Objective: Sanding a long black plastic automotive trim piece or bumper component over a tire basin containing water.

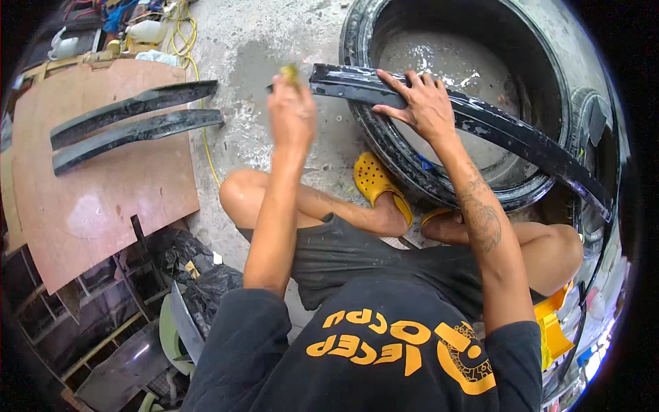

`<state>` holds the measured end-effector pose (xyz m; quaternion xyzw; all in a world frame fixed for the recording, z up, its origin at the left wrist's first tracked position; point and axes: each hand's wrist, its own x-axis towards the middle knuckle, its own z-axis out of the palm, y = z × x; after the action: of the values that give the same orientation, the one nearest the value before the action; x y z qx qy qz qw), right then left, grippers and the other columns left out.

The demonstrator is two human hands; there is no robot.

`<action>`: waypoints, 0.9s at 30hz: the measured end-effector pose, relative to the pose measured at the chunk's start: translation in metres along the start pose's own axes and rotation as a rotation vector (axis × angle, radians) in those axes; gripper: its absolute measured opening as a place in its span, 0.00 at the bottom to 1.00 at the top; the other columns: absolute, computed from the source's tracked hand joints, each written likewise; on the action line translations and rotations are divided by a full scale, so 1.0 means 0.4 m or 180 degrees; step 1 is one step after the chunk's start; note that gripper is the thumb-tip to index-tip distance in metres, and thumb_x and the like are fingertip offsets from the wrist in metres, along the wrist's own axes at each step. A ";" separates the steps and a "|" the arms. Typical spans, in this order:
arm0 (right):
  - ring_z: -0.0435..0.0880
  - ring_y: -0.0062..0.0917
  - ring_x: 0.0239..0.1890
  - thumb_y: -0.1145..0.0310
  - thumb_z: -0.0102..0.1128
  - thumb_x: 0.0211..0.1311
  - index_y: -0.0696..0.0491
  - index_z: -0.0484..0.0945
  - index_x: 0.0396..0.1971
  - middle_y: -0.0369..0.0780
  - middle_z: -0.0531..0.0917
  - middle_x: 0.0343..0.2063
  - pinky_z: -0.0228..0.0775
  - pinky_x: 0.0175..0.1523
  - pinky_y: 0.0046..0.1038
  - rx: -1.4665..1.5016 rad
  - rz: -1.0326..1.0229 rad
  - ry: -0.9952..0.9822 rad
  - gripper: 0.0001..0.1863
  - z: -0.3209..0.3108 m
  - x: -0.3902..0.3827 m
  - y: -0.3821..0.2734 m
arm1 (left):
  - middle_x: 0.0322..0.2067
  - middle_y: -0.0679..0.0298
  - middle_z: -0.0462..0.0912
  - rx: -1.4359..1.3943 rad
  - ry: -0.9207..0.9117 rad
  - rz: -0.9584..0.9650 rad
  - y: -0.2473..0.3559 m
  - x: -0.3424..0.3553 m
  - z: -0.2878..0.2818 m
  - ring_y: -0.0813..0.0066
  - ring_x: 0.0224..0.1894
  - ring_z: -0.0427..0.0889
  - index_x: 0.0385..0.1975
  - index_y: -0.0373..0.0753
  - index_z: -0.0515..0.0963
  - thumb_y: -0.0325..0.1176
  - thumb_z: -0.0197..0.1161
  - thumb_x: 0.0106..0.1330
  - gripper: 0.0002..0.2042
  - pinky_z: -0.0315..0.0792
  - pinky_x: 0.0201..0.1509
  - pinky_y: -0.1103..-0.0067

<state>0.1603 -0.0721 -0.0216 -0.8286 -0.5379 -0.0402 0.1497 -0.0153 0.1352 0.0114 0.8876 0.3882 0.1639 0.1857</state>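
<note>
A long, wet black plastic trim strip (pixel 508 127) lies slantwise across the rim of a round black tub (pixel 364 120), shaped like a tyre. My right hand (pixel 427 106) spans the strip near its left end, fingers over the far edge and thumb at the near edge. Just off that end, my left hand (pixel 292 113) is raised and smeared by motion. Its fingers are closed around a small yellow pad (pixel 290 73), whose exact kind is too blurred to make out. Water with suds (pixel 446 58) shows inside the tub.
Two dark curved trim pieces (pixel 137 110) lie on a wooden board (pixel 103 199) at the left. A yellow cord (pixel 206 147) runs along the concrete floor (pixel 233 41) beside it. White jugs (pixel 147 31) stand at the far left. Yellow clogs (pixel 374 180) are on my feet.
</note>
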 end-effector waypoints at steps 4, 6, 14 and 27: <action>0.79 0.39 0.48 0.26 0.52 0.58 0.25 0.67 0.70 0.43 0.81 0.45 0.70 0.53 0.40 -0.0196 0.0014 0.0020 0.40 0.002 0.004 0.008 | 0.60 0.38 0.75 0.0452 -0.0462 0.0391 0.041 -0.013 0.088 0.40 0.68 0.68 0.60 0.23 0.71 0.37 0.56 0.73 0.24 0.63 0.69 0.53; 0.80 0.38 0.48 0.26 0.51 0.58 0.25 0.67 0.70 0.43 0.82 0.46 0.70 0.53 0.40 -0.0179 0.0026 -0.0051 0.41 0.003 -0.003 0.010 | 0.65 0.38 0.69 0.0714 -0.0476 0.0602 0.055 -0.035 0.095 0.39 0.73 0.60 0.62 0.22 0.70 0.37 0.57 0.72 0.26 0.56 0.74 0.52; 0.80 0.37 0.47 0.27 0.54 0.57 0.25 0.68 0.69 0.44 0.82 0.46 0.69 0.53 0.39 0.0046 0.0063 -0.0127 0.40 0.003 -0.003 0.009 | 0.63 0.43 0.73 0.0671 -0.0195 0.0829 0.025 -0.024 0.111 0.38 0.69 0.67 0.61 0.26 0.71 0.34 0.58 0.71 0.23 0.63 0.69 0.48; 0.79 0.37 0.48 0.26 0.52 0.58 0.25 0.67 0.71 0.42 0.81 0.45 0.69 0.54 0.39 -0.0140 0.0005 0.0014 0.40 0.005 0.000 0.010 | 0.22 0.46 0.80 -0.0701 -0.0048 -0.0397 0.035 -0.009 0.031 0.51 0.23 0.81 0.27 0.29 0.76 0.38 0.49 0.78 0.20 0.71 0.28 0.59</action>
<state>0.1635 -0.0730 -0.0244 -0.8321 -0.5359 -0.0538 0.1327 -0.0034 0.1211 0.0065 0.8373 0.4209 0.1870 0.2948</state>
